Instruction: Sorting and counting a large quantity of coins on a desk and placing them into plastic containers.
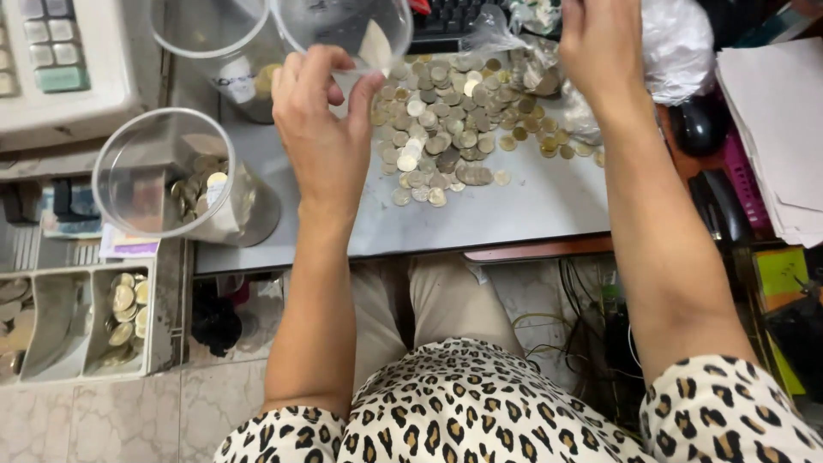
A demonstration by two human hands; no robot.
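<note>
My left hand (321, 129) grips the lower edge of a clear plastic cup (343, 30), tilted toward me over the grey tray. A heap of silver and gold coins (450, 124) lies on the grey tray (531, 206) just right of that hand. My right hand (600, 43) is at the far side of the heap, fingers at a clear plastic bag (523, 51) that holds more coins; the fingertips are cut off by the frame's top edge. Another clear cup (167, 176) with several coins stands at the tray's left end.
A third clear cup (219, 51) with coins stands at the back left. A cash register keypad (51, 60) is far left, its open drawer (86, 321) with coins below. White papers (776, 129), a dark mouse (699, 124) and a white bag (677, 43) lie right.
</note>
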